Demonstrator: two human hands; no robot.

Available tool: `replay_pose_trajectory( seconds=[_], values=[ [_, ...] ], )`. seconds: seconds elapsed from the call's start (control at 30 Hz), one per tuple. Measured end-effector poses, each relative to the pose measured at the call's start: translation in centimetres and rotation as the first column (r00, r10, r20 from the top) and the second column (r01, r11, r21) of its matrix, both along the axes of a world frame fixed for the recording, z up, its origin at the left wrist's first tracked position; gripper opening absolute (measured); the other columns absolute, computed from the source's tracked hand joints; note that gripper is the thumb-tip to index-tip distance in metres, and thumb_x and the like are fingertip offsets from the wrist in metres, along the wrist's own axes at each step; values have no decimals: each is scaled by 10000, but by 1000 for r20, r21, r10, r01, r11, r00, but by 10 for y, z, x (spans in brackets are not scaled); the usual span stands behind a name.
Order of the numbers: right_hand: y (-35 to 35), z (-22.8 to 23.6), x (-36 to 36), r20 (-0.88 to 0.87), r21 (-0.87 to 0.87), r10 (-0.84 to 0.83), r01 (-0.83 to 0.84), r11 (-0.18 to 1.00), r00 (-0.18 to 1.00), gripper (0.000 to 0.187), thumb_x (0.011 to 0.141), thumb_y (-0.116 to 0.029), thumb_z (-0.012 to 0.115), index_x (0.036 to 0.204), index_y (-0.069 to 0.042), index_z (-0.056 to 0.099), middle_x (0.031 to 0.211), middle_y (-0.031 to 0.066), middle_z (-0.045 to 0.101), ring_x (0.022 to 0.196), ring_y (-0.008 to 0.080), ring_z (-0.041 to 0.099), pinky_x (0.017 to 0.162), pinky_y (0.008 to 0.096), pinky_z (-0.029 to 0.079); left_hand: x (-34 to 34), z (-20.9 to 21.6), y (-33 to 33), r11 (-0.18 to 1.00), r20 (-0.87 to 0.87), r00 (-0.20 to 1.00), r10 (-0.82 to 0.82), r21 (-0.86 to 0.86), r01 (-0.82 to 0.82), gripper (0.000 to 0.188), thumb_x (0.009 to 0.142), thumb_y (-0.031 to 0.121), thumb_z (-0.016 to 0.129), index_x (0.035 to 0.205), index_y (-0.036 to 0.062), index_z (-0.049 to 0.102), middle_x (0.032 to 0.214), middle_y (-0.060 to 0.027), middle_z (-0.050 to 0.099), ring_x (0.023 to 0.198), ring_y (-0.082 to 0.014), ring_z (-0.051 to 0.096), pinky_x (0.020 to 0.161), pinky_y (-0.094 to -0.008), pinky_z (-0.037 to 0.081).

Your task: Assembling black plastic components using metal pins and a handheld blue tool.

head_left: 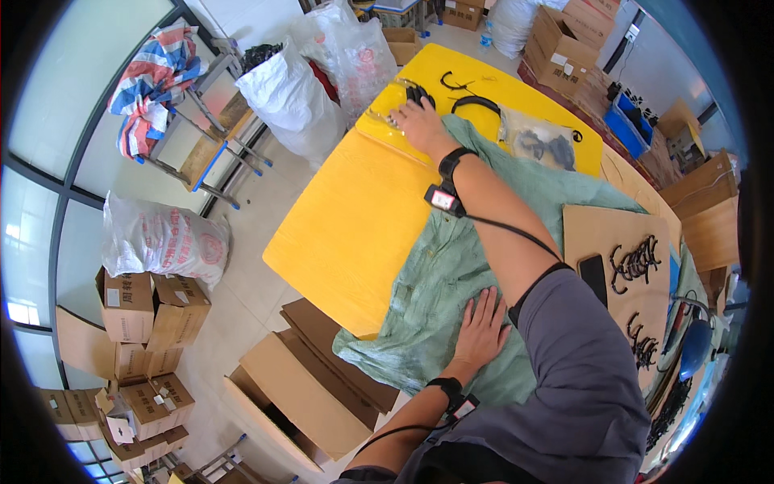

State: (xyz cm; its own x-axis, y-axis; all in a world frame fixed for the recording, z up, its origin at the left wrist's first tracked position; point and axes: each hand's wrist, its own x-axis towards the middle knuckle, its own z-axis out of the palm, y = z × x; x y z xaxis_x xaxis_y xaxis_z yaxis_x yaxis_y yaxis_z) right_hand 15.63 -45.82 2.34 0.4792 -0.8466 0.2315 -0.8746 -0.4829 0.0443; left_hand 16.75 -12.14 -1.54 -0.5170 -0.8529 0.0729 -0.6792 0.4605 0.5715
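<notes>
My right hand (419, 127) reaches across to the far edge of the yellow tabletop (347, 218). Its fingers curl down on a clear plastic bag (385, 109) with black curved parts (418, 93) in it. My left hand (480, 335) lies flat, fingers stretched, on a crumpled green cloth (439, 266) draped over the near part of the table. Beyond my right forearm are a black curved band (476, 103), a smaller black hooked piece (453, 83) and another clear bag (536, 149) with dark parts inside.
A cardboard sheet (605, 230) to the right bears a black phone (592, 278) and bundles of black curved pieces (635, 262). Below the table's left edge stands an open carton (306, 391). White sacks (290, 101), stacked cartons (153, 310) and a blue crate (629, 125) surround the table.
</notes>
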Motion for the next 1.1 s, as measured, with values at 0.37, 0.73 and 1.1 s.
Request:
replay_pose_trajectory(
  seconds=[0.37,0.73,1.1],
  values=[
    [25,42,-81,-73,475,-338,331,816,938,320,591,-254,559,766,2,481,532,106,487,576,264,497,551,367,396,-1,2,-3,996,-110,993,49,-66,-57,488,725,279,403,1137,48,283,1196,-153,221,1103,-265,217,882,-401,186],
    [14,29,-88,813,343,-405,217,914,419,240,698,-56,437,914,49,425,668,142,534,491,170,552,436,242,422,-1,6,1,993,-36,996,82,-77,-85,494,718,308,408,1153,111,282,1213,-144,194,1116,-298,174,875,-454,149],
    [122,18,-65,403,-8,358,-387,922,843,395,751,-171,403,1122,-70,313,1165,118,295,1084,240,270,890,320,219,1,6,-2,983,45,982,184,-34,-183,584,681,370,428,1148,54,274,1216,-143,184,1115,-332,145,868,-496,107]
  ],
)
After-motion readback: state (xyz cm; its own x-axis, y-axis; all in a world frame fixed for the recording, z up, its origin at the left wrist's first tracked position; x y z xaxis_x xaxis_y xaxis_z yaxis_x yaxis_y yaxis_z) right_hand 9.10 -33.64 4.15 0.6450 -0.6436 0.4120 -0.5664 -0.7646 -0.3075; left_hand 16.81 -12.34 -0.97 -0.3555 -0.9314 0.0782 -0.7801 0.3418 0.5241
